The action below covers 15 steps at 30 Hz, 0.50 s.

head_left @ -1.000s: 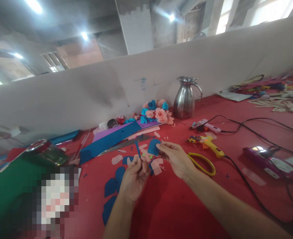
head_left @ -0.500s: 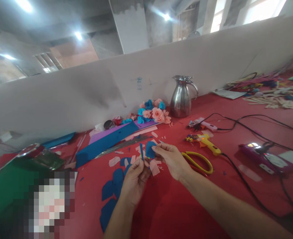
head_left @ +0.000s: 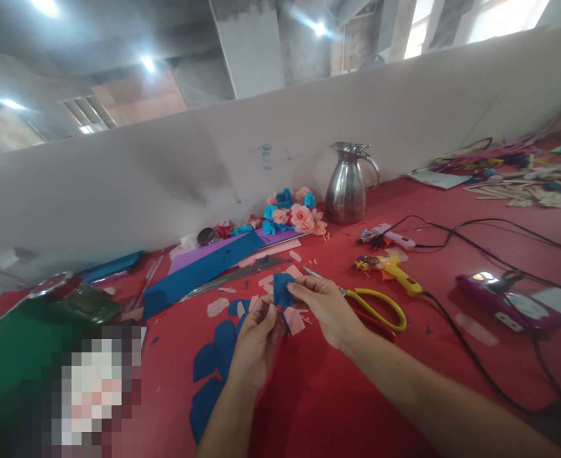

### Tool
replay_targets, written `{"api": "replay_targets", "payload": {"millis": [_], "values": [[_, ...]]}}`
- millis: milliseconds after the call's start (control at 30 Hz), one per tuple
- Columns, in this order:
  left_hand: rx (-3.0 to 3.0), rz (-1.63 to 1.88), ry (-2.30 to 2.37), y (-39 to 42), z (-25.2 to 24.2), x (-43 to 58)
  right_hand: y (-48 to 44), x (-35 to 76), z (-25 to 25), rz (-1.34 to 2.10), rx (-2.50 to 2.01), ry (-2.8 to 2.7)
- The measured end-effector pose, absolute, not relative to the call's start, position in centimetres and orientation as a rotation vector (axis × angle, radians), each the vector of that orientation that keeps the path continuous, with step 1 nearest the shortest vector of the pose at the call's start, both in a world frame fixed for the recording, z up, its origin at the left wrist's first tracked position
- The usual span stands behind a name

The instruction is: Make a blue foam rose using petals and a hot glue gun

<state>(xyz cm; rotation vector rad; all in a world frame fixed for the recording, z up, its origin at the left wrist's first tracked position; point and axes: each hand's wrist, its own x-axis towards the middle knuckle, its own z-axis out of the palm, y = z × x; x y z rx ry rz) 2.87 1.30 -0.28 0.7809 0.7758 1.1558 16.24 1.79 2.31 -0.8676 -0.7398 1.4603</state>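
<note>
Both my hands meet over the red table [head_left: 338, 394], pinching one small blue petal piece [head_left: 281, 289] between them. My left hand [head_left: 256, 340] grips its lower part with closed fingers. My right hand [head_left: 325, 308] pinches its right edge with thumb and forefinger. Under my hands lie blue petal cut-outs [head_left: 214, 362] and pink paper scraps [head_left: 294, 320].
Yellow-handled scissors [head_left: 376, 304] lie just right of my right hand, a yellow glue gun [head_left: 395, 270] and cables beyond. A steel jug [head_left: 350, 184] and paper roses [head_left: 294, 215] stand by the back partition. Blue and purple sheets [head_left: 204, 267] lie left; a purple device [head_left: 509, 296] sits right.
My hands have drawn together: the thin blue strip in my left hand and the petal in my right now form one bundle held by both. The view has shifted slightly.
</note>
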Motion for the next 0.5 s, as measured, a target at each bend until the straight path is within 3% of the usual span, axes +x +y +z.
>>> {"api": "replay_targets", "payload": {"millis": [500], "values": [[0.772, 1.178, 0.829, 1.03, -0.17, 3.07, 1.77, 16.04, 1.77, 1.424, -0.860, -0.783]]}}
